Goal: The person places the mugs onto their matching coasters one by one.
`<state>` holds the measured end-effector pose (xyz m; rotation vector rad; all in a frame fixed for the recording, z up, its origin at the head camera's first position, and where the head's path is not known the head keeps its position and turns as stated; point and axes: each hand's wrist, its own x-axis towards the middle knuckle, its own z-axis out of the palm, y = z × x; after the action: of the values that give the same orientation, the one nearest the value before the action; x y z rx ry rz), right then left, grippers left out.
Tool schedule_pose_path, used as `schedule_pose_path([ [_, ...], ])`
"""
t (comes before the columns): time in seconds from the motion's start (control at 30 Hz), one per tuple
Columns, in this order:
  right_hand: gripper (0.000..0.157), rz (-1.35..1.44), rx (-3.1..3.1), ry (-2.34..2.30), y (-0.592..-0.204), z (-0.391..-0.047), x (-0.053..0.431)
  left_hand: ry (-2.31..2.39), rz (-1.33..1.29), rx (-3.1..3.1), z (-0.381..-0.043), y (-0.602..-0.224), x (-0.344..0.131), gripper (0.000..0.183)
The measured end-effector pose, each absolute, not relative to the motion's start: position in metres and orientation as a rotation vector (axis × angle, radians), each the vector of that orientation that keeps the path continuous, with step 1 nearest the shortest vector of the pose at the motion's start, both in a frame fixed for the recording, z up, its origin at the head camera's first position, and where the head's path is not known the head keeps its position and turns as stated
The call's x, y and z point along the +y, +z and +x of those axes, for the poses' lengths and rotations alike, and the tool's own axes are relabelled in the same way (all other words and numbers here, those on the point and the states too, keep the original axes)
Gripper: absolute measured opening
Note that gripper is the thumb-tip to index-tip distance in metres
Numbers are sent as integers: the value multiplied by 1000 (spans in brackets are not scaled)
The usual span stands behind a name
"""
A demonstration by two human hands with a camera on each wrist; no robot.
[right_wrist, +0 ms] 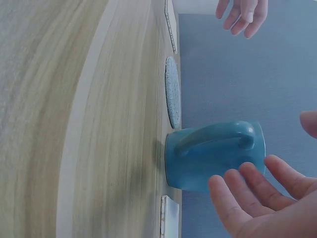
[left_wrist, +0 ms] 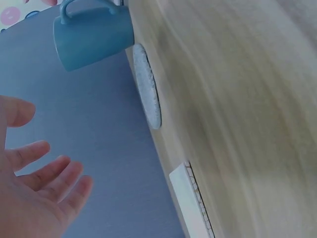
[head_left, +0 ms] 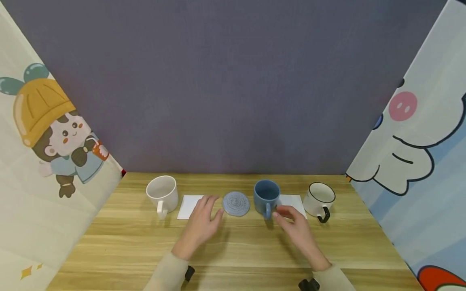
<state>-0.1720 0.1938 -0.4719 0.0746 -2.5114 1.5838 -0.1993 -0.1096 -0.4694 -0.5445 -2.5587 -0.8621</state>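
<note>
A blue mug [head_left: 267,196] stands on the table between a round grey-blue coaster [head_left: 236,203] and a white square [head_left: 294,203], its handle toward me. My right hand [head_left: 294,227] hovers just right of the mug's handle, fingers relaxed and thumb apart, holding nothing. In the right wrist view its fingertips overlap the mug [right_wrist: 213,153] near the rim. My left hand [head_left: 202,222] hangs above the front edge of another white square [head_left: 187,207], left of the coaster, fingers spread loosely. The left wrist view shows that palm [left_wrist: 29,203] with nothing in it.
A white mug [head_left: 162,194] stands at the left end of the row. At the right end is a white mug with a black rim and black handle [head_left: 319,200]. A grey panel [head_left: 233,89] closes off the back, with printed curtains on both sides.
</note>
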Motion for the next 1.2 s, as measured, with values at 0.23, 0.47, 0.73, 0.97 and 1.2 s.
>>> schedule_pose_path([
  [0.23, 35, 65, -2486, 1611, -475, -178, 192, -892, -531, -2563, -205, -465, -110, 44],
  [0.47, 33, 79, -2446, 1665, -477, -179, 189, -924, -501, -2588, -211, -462, -108, 44],
  [0.73, 33, 46, -2446, 1704, -481, -183, 186, -981, -466, -2584, -220, -466, -106, 43],
  [0.97, 32, -7, -2436, 1766, -482, -185, 183, -1055, -438, -2604, -226, -471, -105, 42],
  [1.2, 30, -43, -2371, 1877, -485, -187, 180, -1061, -444, -2608, -233, -477, -104, 40],
])
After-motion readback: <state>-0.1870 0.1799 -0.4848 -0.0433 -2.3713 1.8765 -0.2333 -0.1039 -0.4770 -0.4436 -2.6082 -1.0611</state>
